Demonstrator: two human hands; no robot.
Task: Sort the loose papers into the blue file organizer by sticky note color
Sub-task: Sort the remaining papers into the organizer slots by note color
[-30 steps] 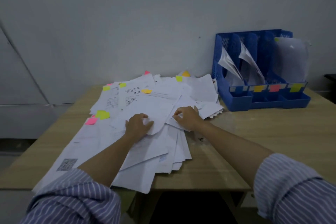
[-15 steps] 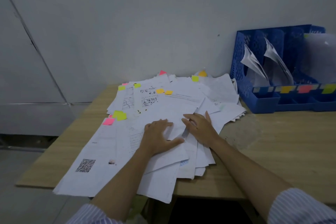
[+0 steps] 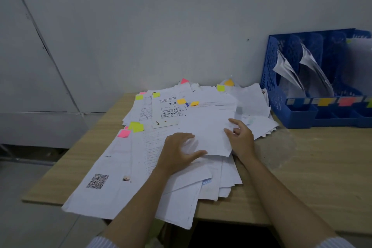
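On the wooden desk, your two hands work one white top sheet loose from the pile of loose papers. Your left hand lies on its near-left corner with fingers spread and thumb along the lower edge, apparently steadying or lifting it. Your right hand takes its right edge between thumb and curled fingers, a hold that looks meant to peel the sheet off its neighbours. Which sticky note this sheet carries cannot be told from here; an orange note sits near its far edge.

Yellow notes, a pink note and other tabs mark sheets across the heap, which overhangs the desk's near edge. At the far right stands the blue file organizer, against the wall, well apart from your hands. Coloured labels run along its front, seemingly to key each slot to a colour, and a few papers already lean in its compartments.

A plain grey wall backs the desk; bare floor shows at left.
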